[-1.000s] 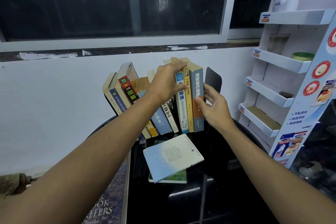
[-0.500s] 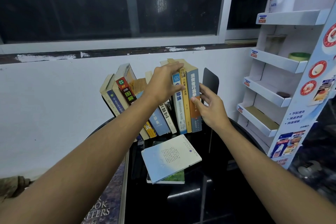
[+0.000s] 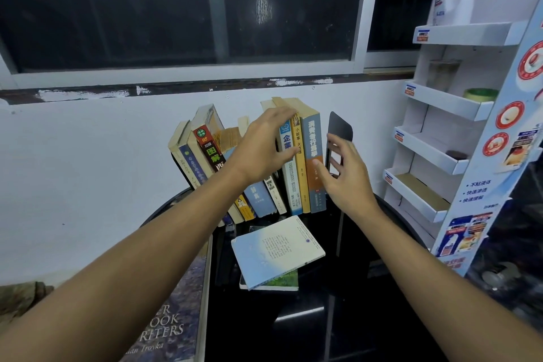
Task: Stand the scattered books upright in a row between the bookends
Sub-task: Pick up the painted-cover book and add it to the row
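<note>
Center frame: left hand [image 3: 264,147] flat-fingered on leaning paperbacks [image 3: 302,185]; right hand [image 3: 345,176] spread, empty. Likely light, stiff, topple-prone; squeeze row ends.

A glossy black round table [image 3: 293,329] carries several books. At its far edge stands a row of paperback books [image 3: 313,156], spines facing forward. Those on the right are upright and those on the left lean leftward. Just right of the row stands a thin black metal bookend [image 3: 340,128]. Nearer the front, a green-covered book [image 3: 283,281] lies flat, with a pale blue paperback [image 3: 276,250] lying askew on top of it.
</note>
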The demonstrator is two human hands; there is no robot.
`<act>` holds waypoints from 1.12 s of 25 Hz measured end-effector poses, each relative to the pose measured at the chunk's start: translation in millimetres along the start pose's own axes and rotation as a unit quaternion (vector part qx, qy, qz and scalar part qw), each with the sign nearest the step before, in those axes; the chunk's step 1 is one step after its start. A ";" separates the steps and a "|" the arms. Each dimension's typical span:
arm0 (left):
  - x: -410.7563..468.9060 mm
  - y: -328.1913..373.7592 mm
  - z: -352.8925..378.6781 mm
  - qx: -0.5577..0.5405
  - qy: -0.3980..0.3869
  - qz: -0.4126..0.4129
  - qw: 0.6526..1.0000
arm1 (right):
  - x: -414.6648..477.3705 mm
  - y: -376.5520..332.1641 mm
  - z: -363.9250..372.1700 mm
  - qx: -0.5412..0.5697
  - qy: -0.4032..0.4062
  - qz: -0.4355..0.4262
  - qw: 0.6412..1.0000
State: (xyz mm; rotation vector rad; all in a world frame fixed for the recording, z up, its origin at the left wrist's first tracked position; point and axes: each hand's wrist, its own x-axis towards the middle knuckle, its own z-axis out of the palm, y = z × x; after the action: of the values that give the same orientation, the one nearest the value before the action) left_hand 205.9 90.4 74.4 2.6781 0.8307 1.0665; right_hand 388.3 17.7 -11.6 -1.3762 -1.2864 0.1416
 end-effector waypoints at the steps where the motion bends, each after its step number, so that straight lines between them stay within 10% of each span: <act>1: -8.9 0.8 -3.1 0.003 0.001 0.007 1.000 | -3.4 -4.0 -2.5 -0.005 0.018 -0.026 0.999; 9: -99.1 -16.6 -39.9 0.032 -0.057 -0.024 0.998 | -31.4 -49.4 2.7 -0.112 -0.106 -0.142 0.978; 21: -223.0 -80.7 -88.3 0.081 -0.161 -0.179 0.967 | -85.5 -91.3 70.8 -0.175 -0.391 -0.052 0.902; 28: -268.2 -109.8 -102.0 0.095 -0.181 -0.272 0.940 | -111.3 -89.8 118.5 -0.219 -0.425 -0.016 0.878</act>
State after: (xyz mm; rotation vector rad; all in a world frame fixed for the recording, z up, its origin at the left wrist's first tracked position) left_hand -70.8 29.8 -44.6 2.4228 1.5196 0.3692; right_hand 208.3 -15.3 -43.6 -1.7564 -2.1719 0.4989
